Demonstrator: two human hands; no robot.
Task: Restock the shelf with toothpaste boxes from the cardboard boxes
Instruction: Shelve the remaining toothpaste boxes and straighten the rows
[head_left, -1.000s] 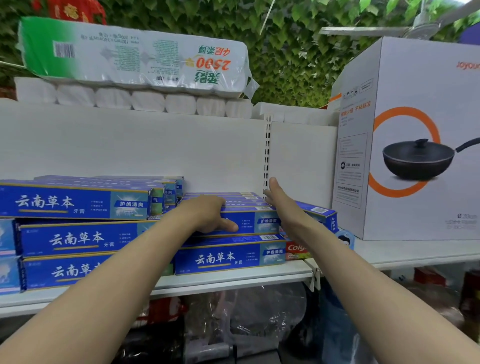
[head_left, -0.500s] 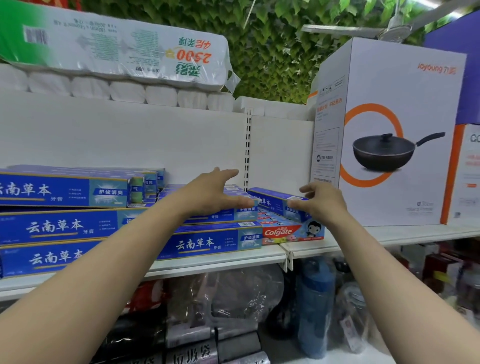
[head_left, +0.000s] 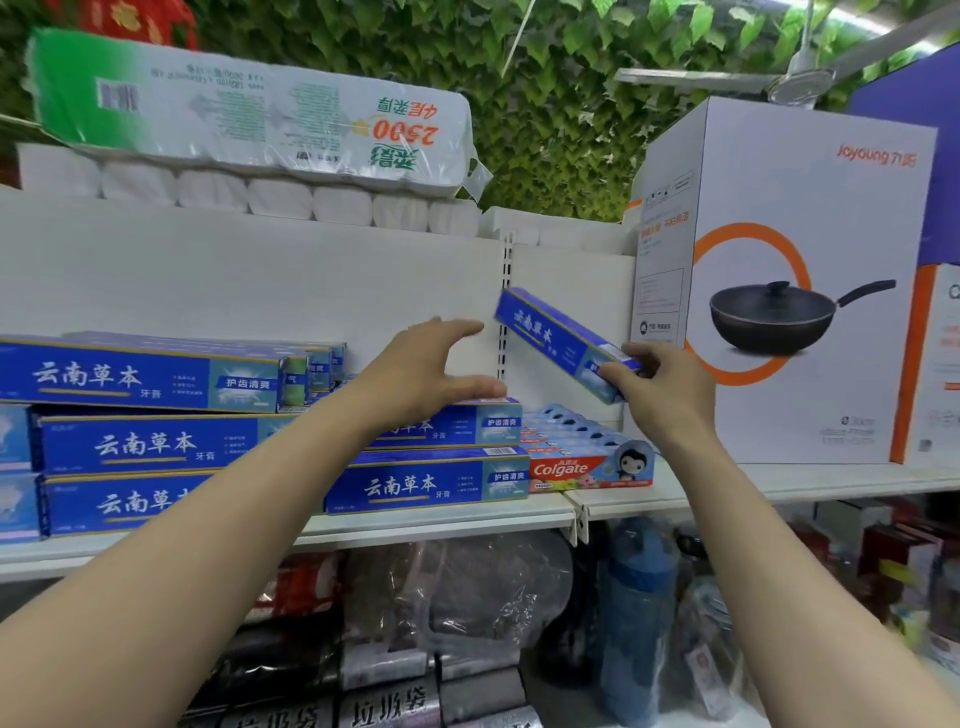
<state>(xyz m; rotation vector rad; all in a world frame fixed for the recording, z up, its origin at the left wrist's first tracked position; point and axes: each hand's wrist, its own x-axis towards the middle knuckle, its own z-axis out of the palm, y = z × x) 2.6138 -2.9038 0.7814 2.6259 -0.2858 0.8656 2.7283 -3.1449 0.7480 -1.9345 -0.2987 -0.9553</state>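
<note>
While the right hand (head_left: 670, 400) pinches the blue toothpaste box (head_left: 550, 338) only at its near end, the long body of this box points up and to the left in the air, above the Colgate boxes (head_left: 576, 467) and just beside the big pan carton (head_left: 810, 260). I think this grip is the main risk: held at one end, the box can turn in the fingers, slip, and fall past the front edge of the shelf (head_left: 441, 522). The left hand (head_left: 426, 374) is released, fingers spread, over the stack of blue boxes (head_left: 447, 431); whether its thumb touches the top one I cannot tell. If the held box comes down fast or crooked, it may push that top box away or knock the Colgate boxes out of line. Its far corner is also near the slotted upright (head_left: 506, 291) and could catch there.
</note>
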